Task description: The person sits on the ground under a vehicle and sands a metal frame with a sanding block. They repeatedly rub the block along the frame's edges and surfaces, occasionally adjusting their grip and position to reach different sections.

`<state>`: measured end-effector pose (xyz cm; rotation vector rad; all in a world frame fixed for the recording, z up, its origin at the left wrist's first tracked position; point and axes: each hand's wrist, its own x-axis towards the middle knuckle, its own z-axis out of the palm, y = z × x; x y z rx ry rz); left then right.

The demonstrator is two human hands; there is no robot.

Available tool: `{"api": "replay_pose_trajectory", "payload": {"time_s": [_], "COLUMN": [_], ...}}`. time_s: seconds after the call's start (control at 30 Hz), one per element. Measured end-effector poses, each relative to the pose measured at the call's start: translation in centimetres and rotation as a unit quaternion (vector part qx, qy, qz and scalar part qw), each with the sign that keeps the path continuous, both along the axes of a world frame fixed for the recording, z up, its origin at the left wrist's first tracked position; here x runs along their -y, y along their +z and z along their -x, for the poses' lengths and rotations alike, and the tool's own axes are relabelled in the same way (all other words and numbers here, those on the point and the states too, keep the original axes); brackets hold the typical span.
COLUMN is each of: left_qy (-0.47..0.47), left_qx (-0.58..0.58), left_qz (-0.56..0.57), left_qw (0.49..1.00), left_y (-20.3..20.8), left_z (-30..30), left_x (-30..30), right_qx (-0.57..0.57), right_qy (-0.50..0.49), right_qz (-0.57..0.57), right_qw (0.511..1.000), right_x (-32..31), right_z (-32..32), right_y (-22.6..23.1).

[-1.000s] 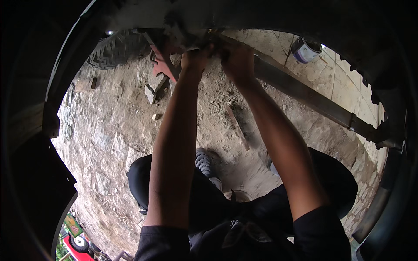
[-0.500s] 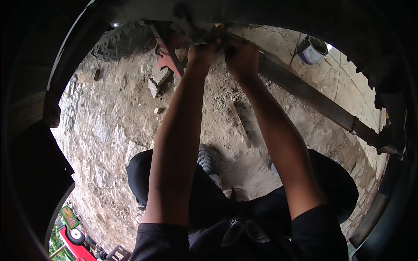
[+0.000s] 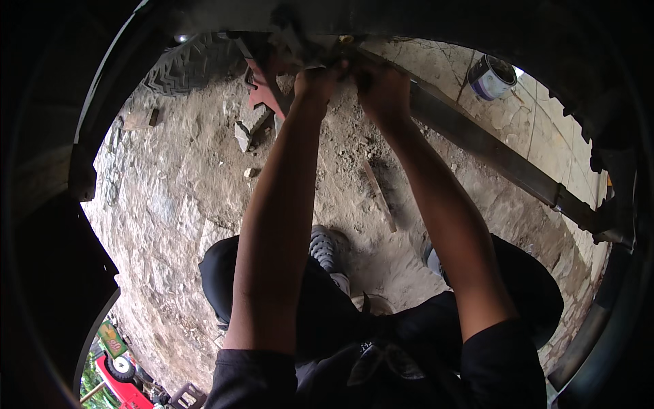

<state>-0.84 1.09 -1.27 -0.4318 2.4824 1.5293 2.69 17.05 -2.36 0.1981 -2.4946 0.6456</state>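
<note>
The left hand [image 3: 315, 83] and right hand [image 3: 385, 94] are close together at a dark metal part [image 3: 298, 48] beneath the machine; shadow hides the fingertips, so I cannot tell whether either grip is pinching anything. A long metal beam [image 3: 490, 146] slants from beside the right hand toward the dirt floor's [image 3: 184, 184] right edge. A red bracket [image 3: 268, 93] is left of the left hand; a tin [image 3: 489, 80] sits near the floor's far right corner.
</note>
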Motion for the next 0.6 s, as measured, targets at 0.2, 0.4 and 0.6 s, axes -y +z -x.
{"api": "replay_pose_trajectory", "payload": {"time_s": [0.2, 0.4, 0.6], "left_qy": [0.006, 0.018, 0.007], "left_qx": [-0.04, -0.047, -0.074], "left_qz": [0.012, -0.106, -0.008], "left_qw": [0.999, 0.993, 0.997], "left_y": [-2.1, -1.3, -2.3], "left_z": [0.8, 0.6, 1.0], "left_x": [1.2, 0.7, 0.9], "right_qx": [0.052, 0.167, 0.223], "right_qy": [0.045, 0.069, 0.09], "right_qz": [0.104, 0.109, 0.19], "right_qw": [0.992, 0.978, 0.952], "right_x": [1.2, 2.4, 4.0], "right_z": [-1.1, -9.9, -17.3], "right_y": [1.6, -4.0, -11.2]}}
